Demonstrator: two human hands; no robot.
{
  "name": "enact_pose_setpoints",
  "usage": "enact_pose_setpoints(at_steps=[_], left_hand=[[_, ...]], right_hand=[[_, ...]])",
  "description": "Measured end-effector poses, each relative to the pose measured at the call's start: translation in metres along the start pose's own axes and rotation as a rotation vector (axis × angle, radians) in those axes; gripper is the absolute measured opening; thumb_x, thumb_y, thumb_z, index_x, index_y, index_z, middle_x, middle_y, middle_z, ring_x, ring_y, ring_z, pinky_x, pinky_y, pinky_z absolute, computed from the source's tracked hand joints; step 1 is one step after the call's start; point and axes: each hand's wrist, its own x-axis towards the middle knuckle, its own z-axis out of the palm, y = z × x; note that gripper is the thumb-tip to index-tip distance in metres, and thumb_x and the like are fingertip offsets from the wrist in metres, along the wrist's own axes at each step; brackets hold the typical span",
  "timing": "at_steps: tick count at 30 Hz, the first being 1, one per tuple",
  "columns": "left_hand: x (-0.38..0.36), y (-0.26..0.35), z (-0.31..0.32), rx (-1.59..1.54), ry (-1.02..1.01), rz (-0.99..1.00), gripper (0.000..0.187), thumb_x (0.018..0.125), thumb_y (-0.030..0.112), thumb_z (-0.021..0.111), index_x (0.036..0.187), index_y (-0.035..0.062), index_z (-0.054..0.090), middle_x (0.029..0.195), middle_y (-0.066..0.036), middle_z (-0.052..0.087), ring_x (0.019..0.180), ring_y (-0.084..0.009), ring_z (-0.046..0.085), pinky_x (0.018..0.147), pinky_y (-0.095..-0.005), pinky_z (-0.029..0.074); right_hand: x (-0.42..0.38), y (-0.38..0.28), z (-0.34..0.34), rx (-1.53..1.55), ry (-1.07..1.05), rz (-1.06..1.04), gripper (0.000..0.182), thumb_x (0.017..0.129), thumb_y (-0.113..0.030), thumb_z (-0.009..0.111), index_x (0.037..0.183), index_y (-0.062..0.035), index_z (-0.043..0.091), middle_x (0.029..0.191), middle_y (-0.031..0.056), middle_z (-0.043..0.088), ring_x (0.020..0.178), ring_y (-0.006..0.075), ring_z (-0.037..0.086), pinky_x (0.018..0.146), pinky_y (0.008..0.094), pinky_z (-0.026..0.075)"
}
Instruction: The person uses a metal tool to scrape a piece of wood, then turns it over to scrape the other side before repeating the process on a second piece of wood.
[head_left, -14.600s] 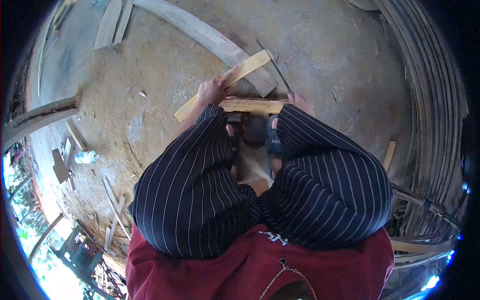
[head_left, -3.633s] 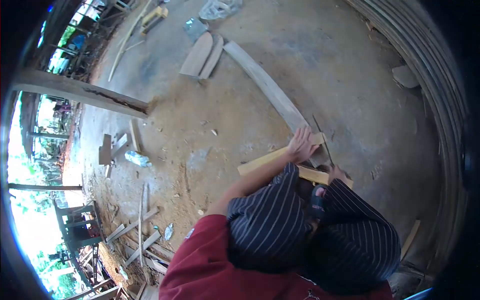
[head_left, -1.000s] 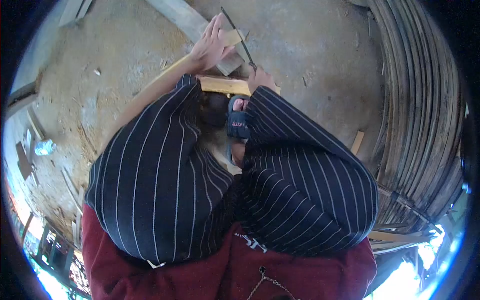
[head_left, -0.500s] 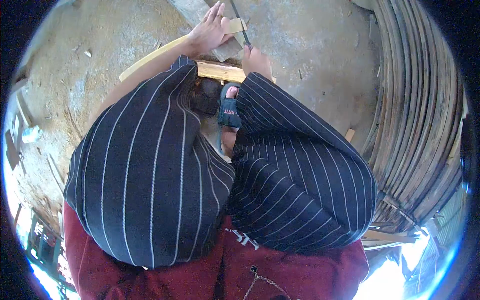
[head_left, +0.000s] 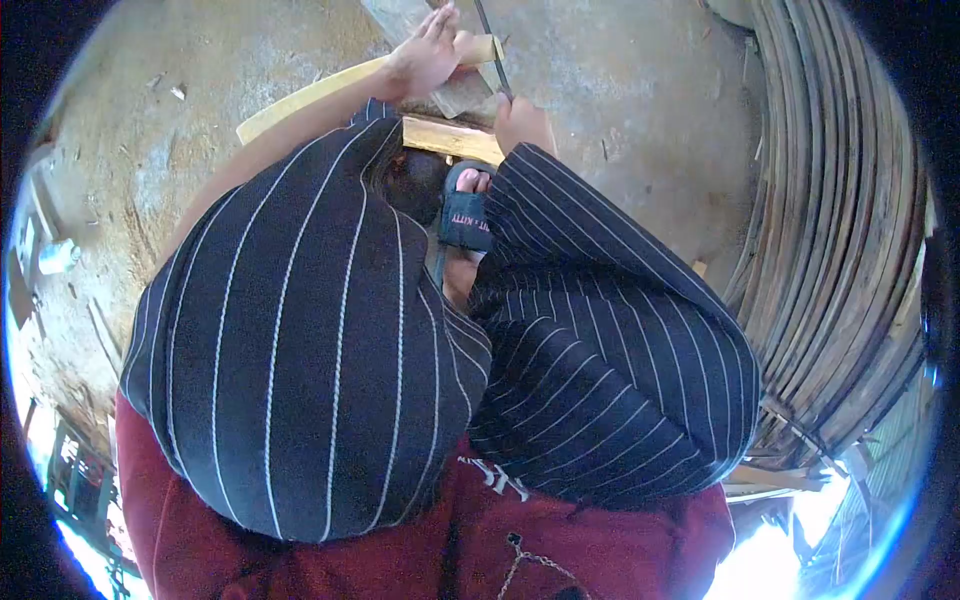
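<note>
My left hand (head_left: 428, 62) lies near the end of a pale wooden strip (head_left: 300, 100), its fingers stretched out and apart from a grip. The strip runs back to the left beneath my forearm, and its right end rests over a grey board (head_left: 455, 98) on the floor. My right hand (head_left: 523, 125) is closed around the near end of a long, thin, dark blade (head_left: 489, 35), seen edge-on. That blade crosses the strip's right end. Its handle is hidden in my fist, and I cannot make out whether it has teeth.
A yellowish piece of wood (head_left: 450, 138) lies just before my sandalled foot (head_left: 466, 218). Long curved wooden strips (head_left: 830, 220) are stacked at the right. A whitish plastic item (head_left: 60, 257) sits at the left on the stained floor, among wood scraps.
The view has shifted slightly. My right hand and the blade sit a little further right and lower against the strip. My left hand stays on the strip.
</note>
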Motion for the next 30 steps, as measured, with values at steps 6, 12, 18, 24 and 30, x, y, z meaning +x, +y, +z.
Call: enact_pose_setpoints(at_steps=[6, 12, 18, 24, 30], left_hand=[[-0.005, 0.002, -0.052, -0.126, 0.206, -0.064, 0.040, 0.090, 0.037, 0.050, 0.110, 0.0022, 0.053, 0.113, -0.014, 0.052, 0.102, -0.0279, 0.051, 0.089, -0.0375, 0.042], [-0.050, -0.004, -0.056, -0.149, 0.118, -0.260, 0.050, 0.087, 0.045, 0.053, 0.120, 0.0086, 0.049, 0.105, -0.010, 0.052, 0.096, -0.0266, 0.052, 0.082, -0.0389, 0.041], [-0.123, -0.043, -0.054, -0.365, -0.187, -0.358, 0.055, 0.085, 0.044, 0.057, 0.134, 0.0263, 0.040, 0.098, -0.010, 0.054, 0.088, -0.0291, 0.059, 0.073, -0.0426, 0.048], [-0.120, -0.054, -0.091, -0.617, -0.544, -0.359, 0.049, 0.091, 0.042, 0.051, 0.133, 0.0570, 0.030, 0.091, -0.012, 0.054, 0.077, -0.0342, 0.063, 0.063, -0.0452, 0.053], [-0.113, -0.048, -0.079, -0.466, -0.525, -0.320, 0.047, 0.091, 0.047, 0.047, 0.133, 0.0573, 0.028, 0.089, -0.013, 0.058, 0.077, -0.0346, 0.065, 0.062, -0.0464, 0.053]], right_hand=[[0.000, -0.007, 0.008, -0.038, 0.014, 0.041, 0.045, 0.094, -0.038, 0.039, 0.094, -0.0003, 0.063, 0.090, 0.0262, 0.064, 0.087, 0.0425, 0.063, 0.077, 0.0504, 0.050], [-0.002, -0.006, 0.008, 0.006, 0.037, 0.036, 0.045, 0.094, -0.040, 0.040, 0.090, -0.0007, 0.063, 0.086, 0.0254, 0.065, 0.084, 0.0425, 0.063, 0.075, 0.0504, 0.050], [-0.004, -0.002, 0.005, 0.053, 0.090, 0.045, 0.044, 0.094, -0.037, 0.042, 0.086, 0.0015, 0.061, 0.081, 0.0291, 0.062, 0.080, 0.0456, 0.062, 0.071, 0.0520, 0.049], [0.000, 0.013, 0.010, 0.050, 0.111, 0.034, 0.043, 0.093, -0.040, 0.043, 0.089, -0.0016, 0.061, 0.080, 0.0274, 0.063, 0.079, 0.0442, 0.062, 0.069, 0.0522, 0.049], [-0.017, 0.034, -0.002, 0.002, -0.020, 0.092, 0.044, 0.095, -0.041, 0.039, 0.095, -0.0020, 0.058, 0.090, 0.0244, 0.064, 0.084, 0.0431, 0.063, 0.076, 0.0513, 0.050]])
